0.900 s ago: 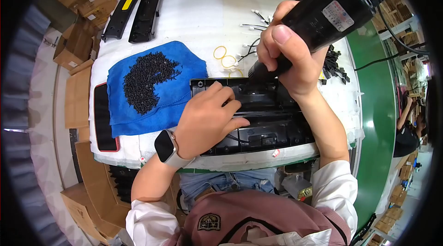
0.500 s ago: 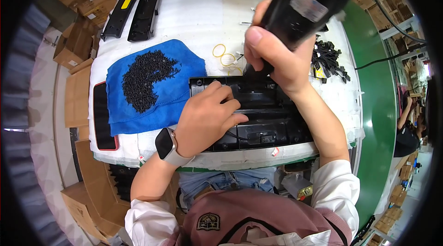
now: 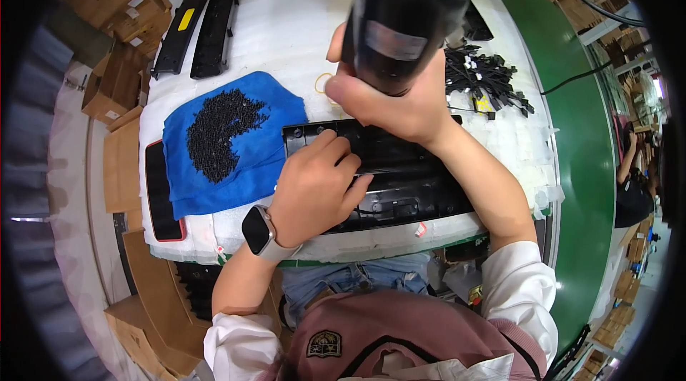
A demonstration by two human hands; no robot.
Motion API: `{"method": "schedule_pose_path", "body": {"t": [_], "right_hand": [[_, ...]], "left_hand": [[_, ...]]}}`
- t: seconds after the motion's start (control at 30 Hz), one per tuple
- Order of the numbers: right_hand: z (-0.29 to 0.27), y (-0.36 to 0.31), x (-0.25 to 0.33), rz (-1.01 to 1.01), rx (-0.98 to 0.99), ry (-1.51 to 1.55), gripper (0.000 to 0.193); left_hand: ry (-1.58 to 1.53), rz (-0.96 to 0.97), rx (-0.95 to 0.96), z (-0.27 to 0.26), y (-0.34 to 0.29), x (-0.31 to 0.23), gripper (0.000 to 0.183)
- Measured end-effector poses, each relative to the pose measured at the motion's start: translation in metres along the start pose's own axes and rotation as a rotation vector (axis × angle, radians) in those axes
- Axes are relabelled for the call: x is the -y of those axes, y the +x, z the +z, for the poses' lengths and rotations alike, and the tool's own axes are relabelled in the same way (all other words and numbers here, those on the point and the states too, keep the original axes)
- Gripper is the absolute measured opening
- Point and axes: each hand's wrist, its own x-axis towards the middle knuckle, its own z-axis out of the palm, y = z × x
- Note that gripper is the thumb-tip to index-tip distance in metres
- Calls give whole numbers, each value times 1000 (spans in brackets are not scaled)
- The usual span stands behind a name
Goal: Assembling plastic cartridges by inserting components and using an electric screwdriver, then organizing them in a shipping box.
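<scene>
My right hand (image 3: 389,106) is wrapped round a black electric screwdriver (image 3: 400,31), held upright above a black plastic housing (image 3: 414,192). The tool's tip is hidden behind my hand. My left hand (image 3: 318,184) lies over the housing's left end, fingers bent and pressed against its inside near the far edge, steadying it; the thumb rests lower on the part. What may be under those fingertips is hidden. Left of the housing, a heap of small black screws (image 3: 218,131) sits on a folded blue cloth (image 3: 275,92).
A phone (image 3: 161,192) with a red edge lies partly beside the cloth. Two long black plastic parts (image 3: 214,31) rest at the far left. Bundled black cables (image 3: 486,77) lie at the right, by a yellow tag. Cardboard boxes (image 3: 114,84) stand left of the padded table (image 3: 300,2).
My right hand and the screwdriver have moved left, toward my left hand. My left hand stays on the housing's left end. The whole view has shifted slightly.
</scene>
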Motion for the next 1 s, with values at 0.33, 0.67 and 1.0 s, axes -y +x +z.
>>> {"method": "schedule_pose_path", "body": {"t": [0.33,0.67,1.0], "right_hand": [[-113,-24,53,228,-323,-243,36],[-181,-120,-1,538,-316,-1127,46],[-174,-148,-20,80,-355,-1657,47]], "left_hand": [[241,166,123,-8,1,-31,18],[59,-61,-354,-74,-45,-38,24],[-527,-1019,-1318,-180,-368,-31,25]]}}
